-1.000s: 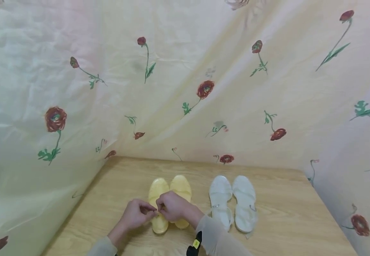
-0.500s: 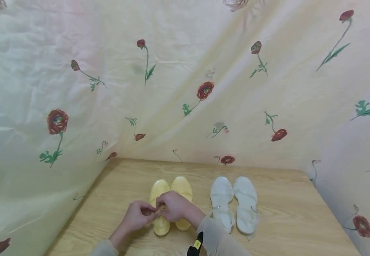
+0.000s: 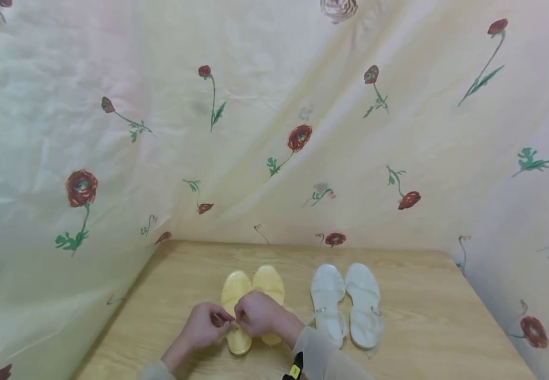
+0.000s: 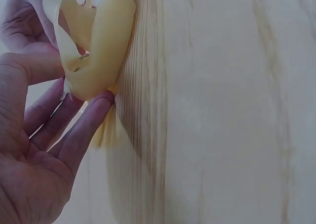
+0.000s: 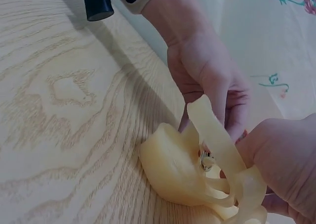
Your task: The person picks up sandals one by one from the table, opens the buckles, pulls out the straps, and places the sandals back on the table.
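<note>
A pair of yellow jelly sandals lies on the wooden surface, and both hands meet over the strap of the left one. My left hand pinches the ankle strap from the left; in the left wrist view its fingers also touch the sandal's heel end. From the other side my right hand pinches the strap, its fingertips close to those of the left. In the right wrist view a small metal buckle shows beside the raised strap. The fingertips are partly hidden behind the straps.
To the right stands a pair of white sandals, side by side with ankle straps. The wooden tabletop is enclosed by flower-printed cloth at the back and sides. A black wrist device sits on the right sleeve.
Both hands stay at the left yellow sandal's strap. Half a second ago a bit of strap showed raised between the fingertips; now the fingertips sit slightly lower over the sandal. The head view has shifted slightly.
</note>
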A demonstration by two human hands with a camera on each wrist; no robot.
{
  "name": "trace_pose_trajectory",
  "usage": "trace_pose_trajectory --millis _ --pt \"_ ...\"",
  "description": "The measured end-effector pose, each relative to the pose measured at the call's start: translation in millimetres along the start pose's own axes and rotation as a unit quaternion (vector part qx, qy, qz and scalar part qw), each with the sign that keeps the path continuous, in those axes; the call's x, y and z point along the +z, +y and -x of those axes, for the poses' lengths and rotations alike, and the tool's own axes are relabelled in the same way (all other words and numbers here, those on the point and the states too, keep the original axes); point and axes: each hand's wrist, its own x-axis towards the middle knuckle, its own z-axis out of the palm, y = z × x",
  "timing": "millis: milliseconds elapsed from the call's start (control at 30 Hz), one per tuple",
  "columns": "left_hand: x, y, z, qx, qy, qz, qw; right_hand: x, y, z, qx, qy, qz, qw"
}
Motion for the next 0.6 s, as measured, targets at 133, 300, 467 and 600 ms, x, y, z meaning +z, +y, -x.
trace_pose_trajectory --millis 133,300,467,600 --pt "1.6 -0.3 0.7 0.012 0.007 -0.008 0.9999 1 -4 2 -0.017 0.012 0.032 0.999" --pt "2.3 -4.1 1.1 0.025 0.006 -0.007 0.9996 2 -12 3 -0.033 0.034 0.074 0.996" --pt "1.8 -6.1 0.2 0.033 0.003 -0.009 0.9994 0 -21 4 -0.031 0.041 0.116 0.992" --pt "3.1 -7.0 0.4 0.065 0.004 -0.011 0.9978 1 -23 6 0.0 0.033 0.105 0.994"
